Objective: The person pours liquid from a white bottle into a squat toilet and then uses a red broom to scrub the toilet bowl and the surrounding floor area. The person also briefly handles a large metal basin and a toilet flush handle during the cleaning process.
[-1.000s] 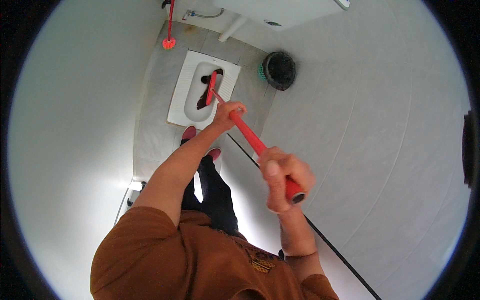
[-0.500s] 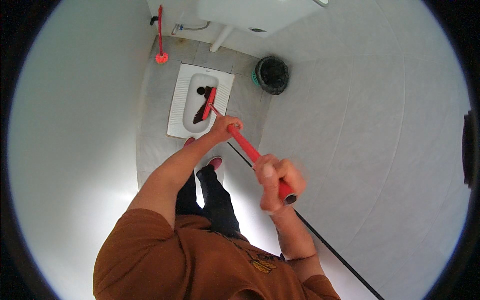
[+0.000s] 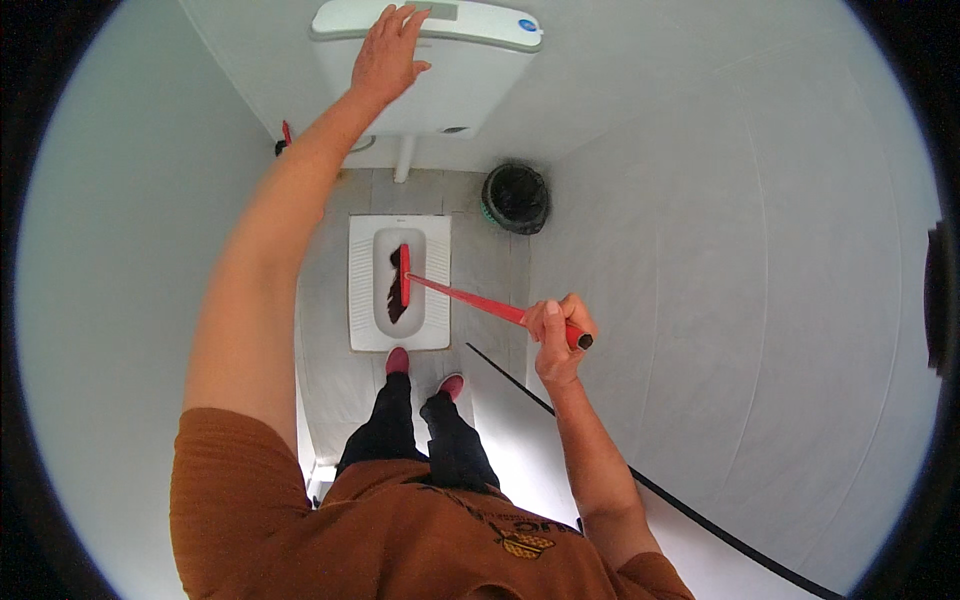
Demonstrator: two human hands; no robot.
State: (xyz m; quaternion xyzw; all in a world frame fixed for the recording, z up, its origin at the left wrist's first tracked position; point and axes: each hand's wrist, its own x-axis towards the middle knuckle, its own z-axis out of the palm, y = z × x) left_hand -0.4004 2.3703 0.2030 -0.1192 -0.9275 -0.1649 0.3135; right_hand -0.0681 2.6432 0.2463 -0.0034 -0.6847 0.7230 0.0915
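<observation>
Room: narrow white-walled stall (image 3: pixel 760 250) with a grey tiled floor (image 3: pixel 495 265); we look straight down on it.
Left hand: our left hand (image 3: pixel 388 48) lies flat, fingers spread, on the smooth white plastic wall cistern (image 3: pixel 440 75), gripping nothing.
Right hand: our right hand (image 3: pixel 556 335) is closed around the end of the long red-handled toilet brush (image 3: pixel 470 298).
Brush: its head sits in the glossy white ceramic squat pan (image 3: pixel 398 283), against a dark patch.
Nearby: round black ribbed bin (image 3: pixel 516 197) just beside the pan; thin black hose (image 3: pixel 640 478) trailing along the wall; our pink shoes (image 3: pixel 398 360) at the pan's rim.
Risk: with one hand at the handle's far end, we judge the brush could twist and flick dirty water; wet tile by the rim could slip underfoot.
</observation>
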